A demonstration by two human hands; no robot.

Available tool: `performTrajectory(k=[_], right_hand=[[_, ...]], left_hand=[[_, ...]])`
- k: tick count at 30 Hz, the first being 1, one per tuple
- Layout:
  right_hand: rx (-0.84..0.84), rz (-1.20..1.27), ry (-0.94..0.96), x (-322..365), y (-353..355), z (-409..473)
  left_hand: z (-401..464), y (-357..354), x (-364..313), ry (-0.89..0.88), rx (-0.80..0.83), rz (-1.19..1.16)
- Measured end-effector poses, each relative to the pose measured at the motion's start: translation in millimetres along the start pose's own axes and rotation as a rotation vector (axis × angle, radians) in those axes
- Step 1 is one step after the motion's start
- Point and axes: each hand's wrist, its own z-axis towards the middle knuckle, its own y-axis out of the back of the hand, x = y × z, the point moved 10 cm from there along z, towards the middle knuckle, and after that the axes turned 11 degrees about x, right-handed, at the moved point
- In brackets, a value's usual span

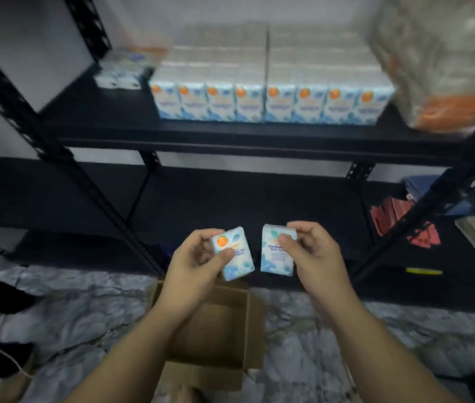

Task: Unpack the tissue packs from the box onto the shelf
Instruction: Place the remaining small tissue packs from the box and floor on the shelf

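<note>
Each hand grips one tissue pack, left hand (192, 258) and right hand (310, 251) slightly apart above the box (216, 330); both packs should go upright beside the row (271, 103) at twelve o'clock.

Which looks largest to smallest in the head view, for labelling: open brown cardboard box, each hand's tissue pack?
1. Open brown cardboard box.
2. Tissue pack in left hand and tissue pack in right hand: alike, unranked.
</note>
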Motion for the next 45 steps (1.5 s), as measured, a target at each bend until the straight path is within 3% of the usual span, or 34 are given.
performTrajectory(k=[9,14,19,24,35,45], right_hand=[[0.081,0.020,0.189,103,-124,58],[0.043,0.044,0.261,142,-192,92],[-0.017,0.051,0.250,160,-240,128],[0.051,0.076,0.186,165,-283,154],[0.035,-0.072,0.086,158,-320,203],[-0.004,-0.135,0.174,162,-324,236]], left_hand=[[43,109,-100,-0.165,0.001,-0.011],[80,181,-143,-0.245,0.015,0.024],[112,237,-169,-0.271,0.017,0.048],[138,269,-177,-0.255,0.003,0.048],[173,317,-183,-0.258,-0.176,0.145],[202,327,-186,-0.300,-0.208,0.324]])
